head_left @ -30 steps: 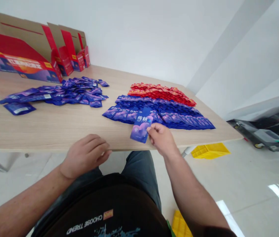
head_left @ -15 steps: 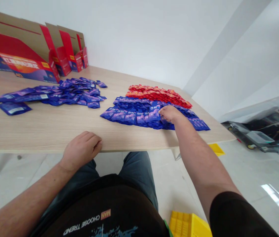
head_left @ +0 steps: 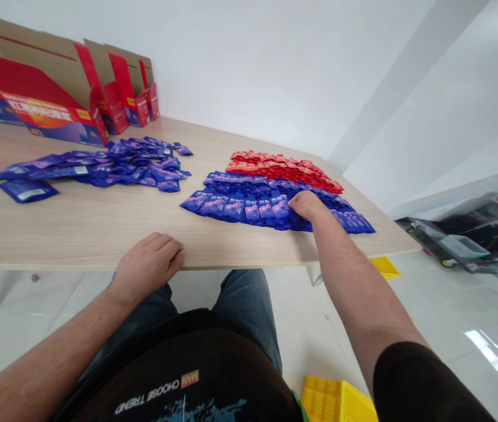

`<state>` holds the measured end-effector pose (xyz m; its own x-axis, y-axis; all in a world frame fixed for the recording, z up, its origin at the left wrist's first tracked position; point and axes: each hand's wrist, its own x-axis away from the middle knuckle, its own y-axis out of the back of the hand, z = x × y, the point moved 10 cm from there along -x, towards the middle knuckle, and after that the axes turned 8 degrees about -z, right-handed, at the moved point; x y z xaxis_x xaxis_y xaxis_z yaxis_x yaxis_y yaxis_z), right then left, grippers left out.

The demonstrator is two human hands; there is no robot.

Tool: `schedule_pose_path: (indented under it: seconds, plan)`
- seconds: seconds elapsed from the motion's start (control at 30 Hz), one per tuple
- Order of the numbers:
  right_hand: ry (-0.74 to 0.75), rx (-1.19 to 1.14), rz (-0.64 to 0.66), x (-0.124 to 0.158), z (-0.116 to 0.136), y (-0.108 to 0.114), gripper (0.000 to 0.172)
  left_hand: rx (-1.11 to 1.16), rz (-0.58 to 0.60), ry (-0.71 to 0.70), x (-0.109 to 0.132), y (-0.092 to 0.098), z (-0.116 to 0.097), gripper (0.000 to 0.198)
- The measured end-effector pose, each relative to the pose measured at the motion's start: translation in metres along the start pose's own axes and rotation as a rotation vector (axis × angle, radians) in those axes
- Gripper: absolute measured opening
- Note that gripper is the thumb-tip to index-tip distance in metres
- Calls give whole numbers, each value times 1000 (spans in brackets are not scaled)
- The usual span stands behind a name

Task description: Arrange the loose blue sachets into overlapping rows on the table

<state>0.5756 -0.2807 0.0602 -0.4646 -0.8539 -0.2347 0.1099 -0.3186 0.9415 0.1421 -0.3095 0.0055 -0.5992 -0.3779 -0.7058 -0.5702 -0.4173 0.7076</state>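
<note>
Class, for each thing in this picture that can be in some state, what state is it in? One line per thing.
Right hand: fingers bent at a front-row pouch; grip unclear.
Left hand: loosely curled at the table's near edge.
Blue pouches on the right: laid in overlapping rows.
Red pouches: in rows behind the blue.
Blue pile on the left: jumbled.
Boxes: open, flaps raised.

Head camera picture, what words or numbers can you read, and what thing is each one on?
"MAN": on a patch on the black shirt, upside down.
"CHOOSE TREND": beside it on the shirt, upside down.
"纯": on the front blue pouches; the next character is too blurred.
Red boxes: white writing, too blurred.
Red pouches: too small to read.
I can't read any numbers.
</note>
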Motion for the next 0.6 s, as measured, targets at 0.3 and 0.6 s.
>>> schedule_pose_path:
  seconds: [0.3,0.6]
  plan:
    - [-30,-72,-317,60,6,47,33,2,-3,-4,0,-1,-1,25]
    - [-55,-345,-288,151,1,-30,40,75,264,183,1,-14,25,14]
